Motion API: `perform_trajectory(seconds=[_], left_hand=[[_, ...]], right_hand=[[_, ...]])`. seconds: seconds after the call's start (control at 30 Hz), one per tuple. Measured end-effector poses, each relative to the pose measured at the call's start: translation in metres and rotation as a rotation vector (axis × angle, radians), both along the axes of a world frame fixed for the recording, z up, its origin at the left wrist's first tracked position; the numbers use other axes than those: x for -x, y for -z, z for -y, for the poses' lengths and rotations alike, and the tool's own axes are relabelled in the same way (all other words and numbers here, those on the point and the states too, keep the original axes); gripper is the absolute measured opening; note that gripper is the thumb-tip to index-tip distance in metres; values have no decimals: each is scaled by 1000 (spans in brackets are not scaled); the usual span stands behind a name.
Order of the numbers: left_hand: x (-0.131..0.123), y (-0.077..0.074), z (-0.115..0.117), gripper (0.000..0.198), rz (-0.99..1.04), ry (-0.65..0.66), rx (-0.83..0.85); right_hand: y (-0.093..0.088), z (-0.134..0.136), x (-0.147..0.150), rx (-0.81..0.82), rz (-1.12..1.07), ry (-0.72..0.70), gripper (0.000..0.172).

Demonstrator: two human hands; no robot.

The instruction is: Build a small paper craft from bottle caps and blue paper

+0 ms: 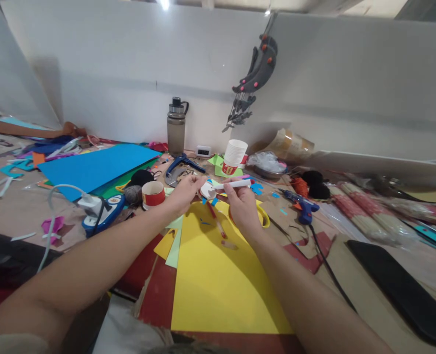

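Observation:
My left hand (187, 194) pinches the edge of a small round white paper piece (207, 190) with blue tabs around its rim. In my right hand (243, 206) is a white marker pen (240, 184) with a red end, its other end pointing left at the white piece and touching or almost touching it. Both hands are above the top of a yellow sheet (225, 285). Beneath them a red pencil (217, 221) lies on that sheet. Yellow-handled scissors (264, 216) are partly hidden behind my right hand.
Left of my hands stand a red and white paper cup (153, 195) and a power strip (103, 215). A bottle (176, 128) and stacked paper cups (235, 155) rise behind. To the right lie a blue glue gun (304, 209) with its cord and a black phone (402, 292).

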State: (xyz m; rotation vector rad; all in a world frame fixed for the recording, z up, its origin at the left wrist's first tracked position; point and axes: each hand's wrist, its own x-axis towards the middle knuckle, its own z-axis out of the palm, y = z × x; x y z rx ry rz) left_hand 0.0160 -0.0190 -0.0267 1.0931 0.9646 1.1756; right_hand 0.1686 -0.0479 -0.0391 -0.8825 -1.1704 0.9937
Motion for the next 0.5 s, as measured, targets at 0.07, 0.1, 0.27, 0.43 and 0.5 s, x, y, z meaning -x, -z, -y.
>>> perform_trajectory(seconds=[0.07,0.1,0.27,0.43,0.5], left_hand=[[-5,3,3,31,188,60,103],[-8,4,4,33,250,90,148],[-15,0,12,33,442,142,272],[-20,-2,16,36,462,73,338],[-22,-1,16,32,480,43,316]], right_hand=[[-1,0,-1,-39,2,27,26],[-1,1,-2,-50,11,44,25],[-1,3,-4,-83,136,75,24],[-8,11,-3,-171,446,116,22],[-11,14,-2,-231,592,158,22]])
